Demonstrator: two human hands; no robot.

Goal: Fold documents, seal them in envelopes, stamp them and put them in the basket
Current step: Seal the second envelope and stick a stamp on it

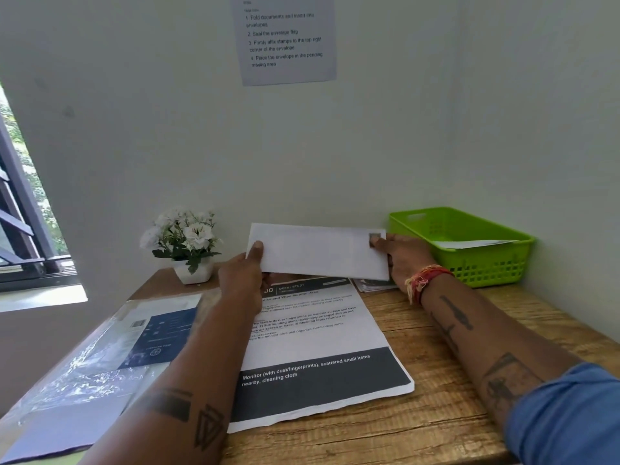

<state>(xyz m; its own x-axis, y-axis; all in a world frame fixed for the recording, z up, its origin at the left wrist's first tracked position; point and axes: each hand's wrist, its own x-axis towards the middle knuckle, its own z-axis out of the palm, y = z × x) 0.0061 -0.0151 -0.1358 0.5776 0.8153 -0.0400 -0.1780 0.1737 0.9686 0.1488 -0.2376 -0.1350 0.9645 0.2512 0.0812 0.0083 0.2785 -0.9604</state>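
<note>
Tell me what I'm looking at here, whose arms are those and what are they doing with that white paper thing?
There is no machine here, just a person. A camera worn on their head looks forward and down, so you see their own two arms reaching out. This is the only picture.

Both hands hold up a white envelope: the left hand pinches its left end, the right hand its right end, with the thumb by a small stamp in the corner.

Below, on the wooden desk, lies a stack of printed pages. To the left is a clear plastic packet, and behind it a little pot of white flowers. On the right sits a green basket with another envelope already inside. A list of steps hangs on the wall.
</note>
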